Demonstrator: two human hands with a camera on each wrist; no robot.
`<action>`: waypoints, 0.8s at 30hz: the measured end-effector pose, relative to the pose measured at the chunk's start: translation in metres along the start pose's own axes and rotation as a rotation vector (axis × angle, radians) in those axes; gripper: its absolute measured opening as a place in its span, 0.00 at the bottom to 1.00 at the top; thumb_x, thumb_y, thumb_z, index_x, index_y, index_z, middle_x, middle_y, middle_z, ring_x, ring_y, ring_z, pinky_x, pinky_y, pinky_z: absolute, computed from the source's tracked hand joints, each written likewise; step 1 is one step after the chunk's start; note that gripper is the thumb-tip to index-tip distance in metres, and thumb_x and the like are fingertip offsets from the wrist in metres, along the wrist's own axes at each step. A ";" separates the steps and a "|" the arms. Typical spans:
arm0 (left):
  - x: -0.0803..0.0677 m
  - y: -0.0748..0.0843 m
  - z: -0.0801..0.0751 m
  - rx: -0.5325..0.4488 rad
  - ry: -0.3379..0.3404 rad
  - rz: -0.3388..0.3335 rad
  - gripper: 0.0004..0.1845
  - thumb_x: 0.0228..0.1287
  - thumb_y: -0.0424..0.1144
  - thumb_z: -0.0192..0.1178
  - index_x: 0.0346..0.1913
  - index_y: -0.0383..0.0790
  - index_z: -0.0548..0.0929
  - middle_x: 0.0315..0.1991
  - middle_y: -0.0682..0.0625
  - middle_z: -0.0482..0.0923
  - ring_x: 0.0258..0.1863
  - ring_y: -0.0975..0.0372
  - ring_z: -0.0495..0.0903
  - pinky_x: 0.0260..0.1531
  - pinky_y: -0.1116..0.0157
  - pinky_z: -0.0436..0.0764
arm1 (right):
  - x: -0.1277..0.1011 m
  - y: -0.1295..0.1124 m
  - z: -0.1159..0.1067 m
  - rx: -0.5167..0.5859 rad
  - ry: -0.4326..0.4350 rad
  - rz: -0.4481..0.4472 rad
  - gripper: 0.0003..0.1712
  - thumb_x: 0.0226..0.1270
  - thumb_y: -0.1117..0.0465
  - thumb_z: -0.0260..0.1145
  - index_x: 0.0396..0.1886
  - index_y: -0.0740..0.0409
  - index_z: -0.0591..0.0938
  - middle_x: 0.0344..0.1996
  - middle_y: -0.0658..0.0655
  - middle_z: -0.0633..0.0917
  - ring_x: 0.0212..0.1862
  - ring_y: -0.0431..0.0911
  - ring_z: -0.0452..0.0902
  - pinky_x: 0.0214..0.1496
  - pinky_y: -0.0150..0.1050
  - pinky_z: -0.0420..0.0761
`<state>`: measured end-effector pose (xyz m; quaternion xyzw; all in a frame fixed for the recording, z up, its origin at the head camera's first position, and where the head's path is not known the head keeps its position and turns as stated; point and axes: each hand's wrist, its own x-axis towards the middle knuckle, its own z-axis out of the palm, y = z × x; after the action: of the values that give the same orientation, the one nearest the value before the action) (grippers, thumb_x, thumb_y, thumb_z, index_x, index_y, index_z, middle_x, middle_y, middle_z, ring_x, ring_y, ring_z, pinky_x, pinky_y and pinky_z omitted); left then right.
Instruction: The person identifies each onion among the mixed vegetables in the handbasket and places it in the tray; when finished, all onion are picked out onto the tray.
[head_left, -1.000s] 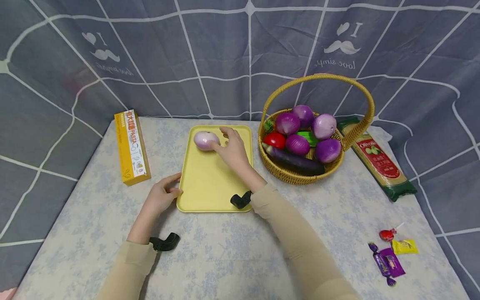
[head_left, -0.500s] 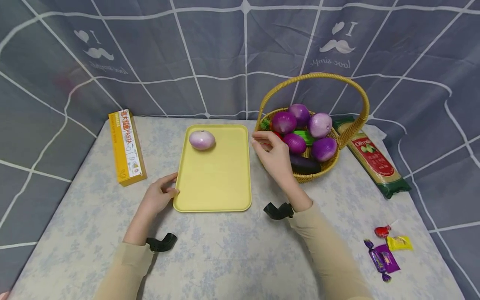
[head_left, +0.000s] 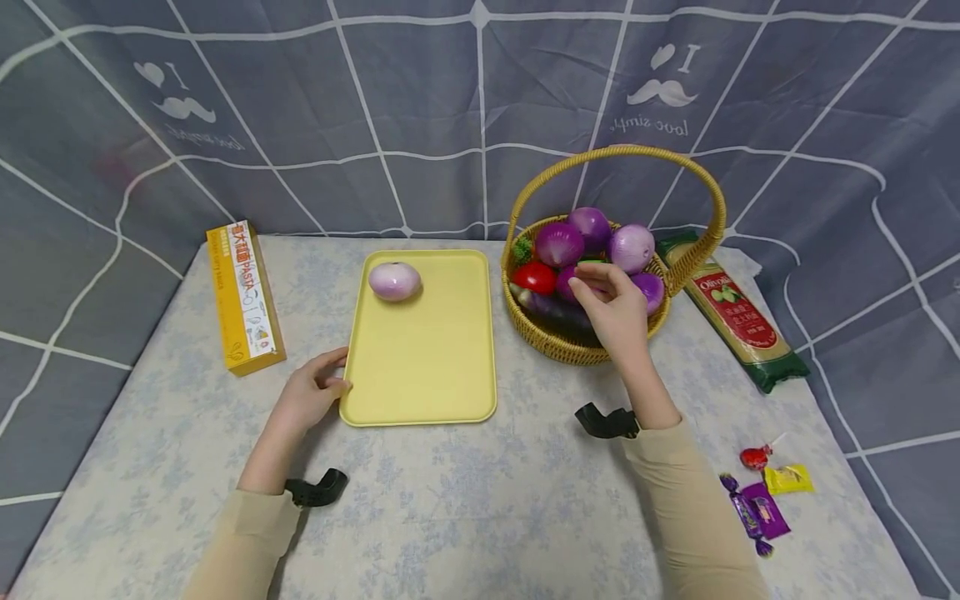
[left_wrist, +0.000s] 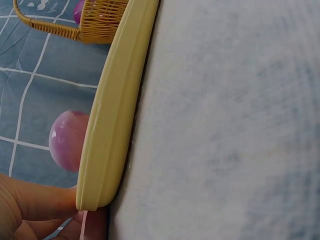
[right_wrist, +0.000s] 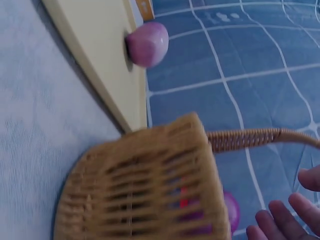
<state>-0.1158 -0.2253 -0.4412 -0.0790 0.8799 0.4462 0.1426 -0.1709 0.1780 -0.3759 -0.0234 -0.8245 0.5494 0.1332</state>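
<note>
Fingers (head_left: 602, 271) parted and apparently empty, the right hand (head_left: 618, 315) has been moved from beside the tray (head_left: 420, 358) to over the basket (head_left: 555, 346), so the onion (head_left: 394, 282) on the tray seems placed, while the tray's edge is touched by the relaxed left hand (head_left: 306, 398).

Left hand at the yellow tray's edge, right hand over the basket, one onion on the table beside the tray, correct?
Not quite: that onion lies on the yellow tray, as the head view shows. The left hand is at the tray's edge, the right hand over the basket.
</note>
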 end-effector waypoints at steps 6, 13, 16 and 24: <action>-0.001 -0.001 0.000 0.013 0.016 0.016 0.32 0.68 0.30 0.55 0.74 0.35 0.63 0.65 0.35 0.71 0.45 0.53 0.74 0.33 0.71 0.74 | 0.006 0.009 -0.009 -0.064 0.008 0.036 0.23 0.65 0.54 0.70 0.55 0.61 0.81 0.52 0.60 0.84 0.54 0.51 0.79 0.61 0.44 0.77; 0.000 -0.001 0.000 0.009 0.016 0.012 0.32 0.68 0.30 0.55 0.74 0.35 0.63 0.65 0.35 0.70 0.46 0.53 0.75 0.34 0.71 0.74 | 0.013 0.017 -0.011 -0.148 -0.051 0.075 0.31 0.63 0.53 0.71 0.63 0.61 0.76 0.62 0.62 0.78 0.65 0.54 0.71 0.66 0.51 0.72; 0.000 -0.001 0.000 0.000 0.011 0.003 0.32 0.68 0.30 0.55 0.74 0.36 0.63 0.66 0.35 0.70 0.46 0.53 0.74 0.34 0.71 0.74 | 0.017 0.021 -0.010 -0.194 -0.086 0.092 0.36 0.62 0.52 0.71 0.67 0.61 0.72 0.65 0.62 0.75 0.68 0.55 0.68 0.68 0.52 0.70; 0.000 0.001 0.000 -0.004 0.011 0.002 0.31 0.69 0.30 0.55 0.74 0.36 0.63 0.66 0.35 0.70 0.47 0.53 0.75 0.35 0.71 0.74 | 0.025 0.025 -0.005 -0.276 -0.156 0.157 0.45 0.61 0.49 0.72 0.72 0.62 0.65 0.69 0.66 0.67 0.71 0.60 0.61 0.72 0.56 0.63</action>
<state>-0.1155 -0.2246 -0.4409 -0.0811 0.8799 0.4476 0.1371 -0.1967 0.1971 -0.3916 -0.0630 -0.8955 0.4400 0.0210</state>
